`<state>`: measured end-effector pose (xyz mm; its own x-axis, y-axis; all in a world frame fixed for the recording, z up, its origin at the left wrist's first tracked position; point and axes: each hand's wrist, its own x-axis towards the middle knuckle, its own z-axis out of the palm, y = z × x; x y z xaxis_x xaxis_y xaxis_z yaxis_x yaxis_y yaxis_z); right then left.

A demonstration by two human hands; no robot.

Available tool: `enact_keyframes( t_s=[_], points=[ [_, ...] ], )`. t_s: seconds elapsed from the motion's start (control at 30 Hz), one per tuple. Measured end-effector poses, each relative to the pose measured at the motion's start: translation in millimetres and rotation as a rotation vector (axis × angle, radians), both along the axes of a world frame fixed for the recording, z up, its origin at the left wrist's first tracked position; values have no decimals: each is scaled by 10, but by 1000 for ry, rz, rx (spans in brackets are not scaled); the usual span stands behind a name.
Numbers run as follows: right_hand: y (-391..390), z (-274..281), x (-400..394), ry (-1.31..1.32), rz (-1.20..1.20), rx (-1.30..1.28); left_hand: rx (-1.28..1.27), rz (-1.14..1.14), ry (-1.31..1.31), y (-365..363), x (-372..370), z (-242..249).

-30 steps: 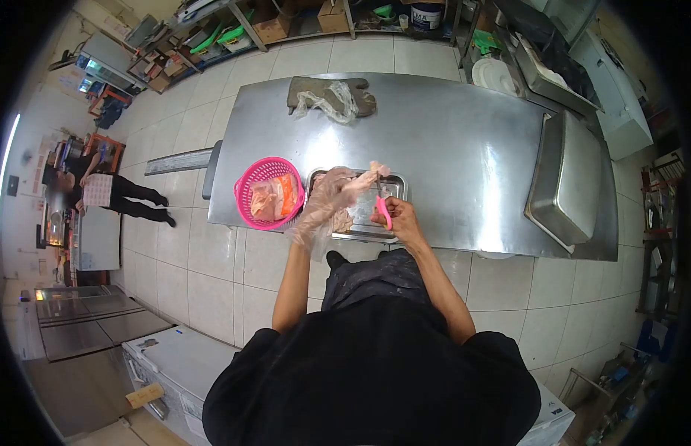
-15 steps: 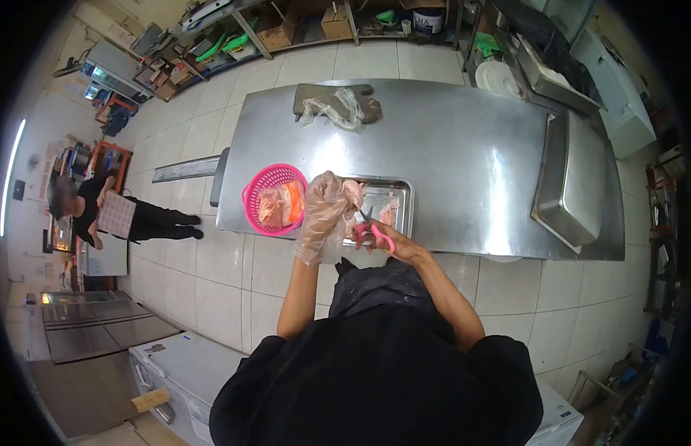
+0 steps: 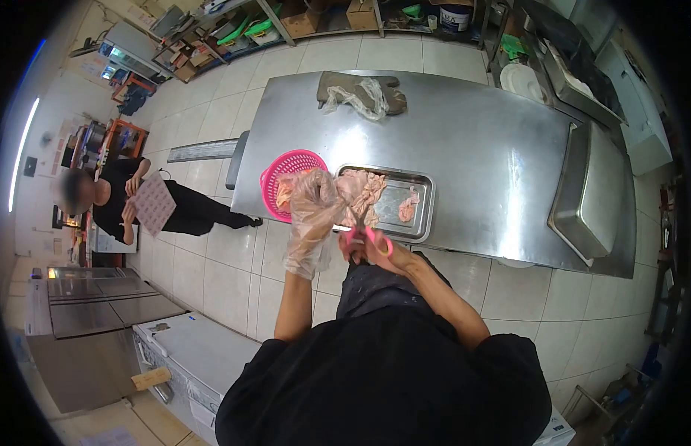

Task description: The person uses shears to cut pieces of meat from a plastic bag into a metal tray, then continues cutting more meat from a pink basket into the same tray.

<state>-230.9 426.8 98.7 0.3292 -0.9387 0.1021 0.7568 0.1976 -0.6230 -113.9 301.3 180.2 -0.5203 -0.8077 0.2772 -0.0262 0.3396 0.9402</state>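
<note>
My left hand [image 3: 315, 199], in a loose clear plastic glove, is closed at the left end of the steel tray, partly over the pink basket [image 3: 266, 195]. Its fingers grip a pale piece of raw chicken [image 3: 348, 189], partly hidden by the glove. My right hand [image 3: 397, 258] holds pink-handled scissors [image 3: 381, 241], blades pointing up over the tray's near edge. Inside the steel tray [image 3: 432, 199] lie a heap of raw chicken pieces [image 3: 373, 187] and a small separate piece [image 3: 408, 206]. More raw meat in the basket is partly covered by my glove.
A grey oven mitt [image 3: 394, 100] with crumpled plastic lies at the far side of the steel table [image 3: 494, 163]. A deep steel pan [image 3: 588, 195] rests at the right end. To the left, a person [image 3: 122, 189] in black holds a patterned sheet.
My left hand has moved left, towards the basket, uncovering the chicken heap. My right hand with the scissors has drawn slightly nearer my body. The view has shifted, and the other person stands closer.
</note>
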Motion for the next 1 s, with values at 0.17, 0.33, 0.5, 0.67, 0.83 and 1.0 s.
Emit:
enact_keyframes(
  t_s=[0.17, 0.33, 0.5, 0.67, 0.83, 1.0],
  points=[
    [-294, 25, -7, 216, -139, -58, 306, 52, 215, 259, 118, 21],
    [-249, 79, -33, 398, -174, -37, 513, -92, 278, 169, 282, -114],
    [-222, 266, -126, 596, -140, 40, 777, -136, 374, 165, 153, -166],
    [-118, 259, -243, 626, -176, 133, 677, -188, 182, 130, 105, 5],
    [45, 139, -279, 486, -64, 176, 187, -136, 36, 113, 77, 253],
    [-65, 76, -114, 211, -46, -18, 369, -195, 73, 308, -39, 515]
  ],
)
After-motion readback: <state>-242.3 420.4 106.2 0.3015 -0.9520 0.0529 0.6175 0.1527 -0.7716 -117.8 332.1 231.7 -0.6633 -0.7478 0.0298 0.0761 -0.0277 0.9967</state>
